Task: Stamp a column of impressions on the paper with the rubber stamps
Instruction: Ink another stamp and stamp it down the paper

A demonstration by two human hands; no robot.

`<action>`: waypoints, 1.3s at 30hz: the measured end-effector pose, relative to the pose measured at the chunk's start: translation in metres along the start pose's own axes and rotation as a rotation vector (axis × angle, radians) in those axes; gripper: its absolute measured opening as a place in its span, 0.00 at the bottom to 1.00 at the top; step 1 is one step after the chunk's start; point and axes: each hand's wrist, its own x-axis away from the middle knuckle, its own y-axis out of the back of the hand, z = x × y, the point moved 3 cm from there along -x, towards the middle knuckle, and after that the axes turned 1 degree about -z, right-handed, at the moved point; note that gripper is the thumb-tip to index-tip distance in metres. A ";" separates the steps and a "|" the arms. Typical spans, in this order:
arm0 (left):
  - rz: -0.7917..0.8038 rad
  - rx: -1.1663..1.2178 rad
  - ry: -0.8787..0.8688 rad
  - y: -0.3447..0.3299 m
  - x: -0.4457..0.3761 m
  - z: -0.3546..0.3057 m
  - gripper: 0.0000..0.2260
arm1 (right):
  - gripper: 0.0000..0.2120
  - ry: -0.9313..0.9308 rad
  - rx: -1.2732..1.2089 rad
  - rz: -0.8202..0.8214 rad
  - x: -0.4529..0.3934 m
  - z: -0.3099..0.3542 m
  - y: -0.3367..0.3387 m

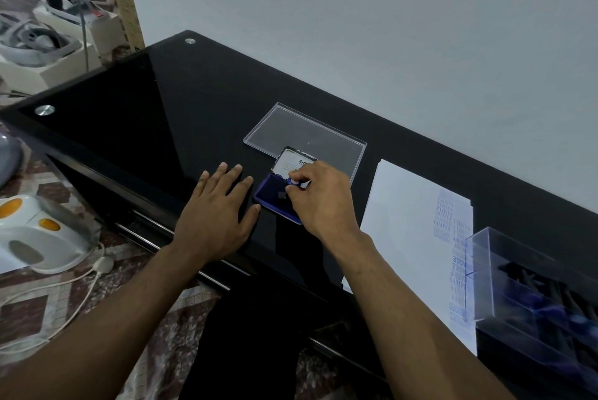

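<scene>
The right hand (318,197) is pinching a small blue-knobbed rubber stamp (295,182) onto the open blue ink pad (275,197), inking it, with the left hand (215,215) lying flat beside the pad; next likely comes carrying it right to the white stamped paper (411,221).

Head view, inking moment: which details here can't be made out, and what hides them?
- Blue-handled rubber stamp: its face and wording, hidden under the right hand.
- Open blue ink pad: lid label partly covered by the fingers.
- White paper sheet: blue impressions blurred, lower ones behind the clear plastic stamp box.
- Box contents: dark, blurred, cut off by the frame edge.
</scene>
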 end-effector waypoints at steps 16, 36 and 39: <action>-0.002 -0.010 0.001 -0.001 0.000 0.000 0.33 | 0.06 -0.016 -0.009 0.016 -0.002 0.001 0.001; -0.006 0.006 0.004 0.001 0.001 -0.002 0.34 | 0.08 0.025 -0.022 0.015 0.001 -0.002 -0.002; -0.001 0.016 0.008 0.003 0.001 -0.002 0.34 | 0.10 0.027 -0.025 0.009 0.001 -0.005 -0.004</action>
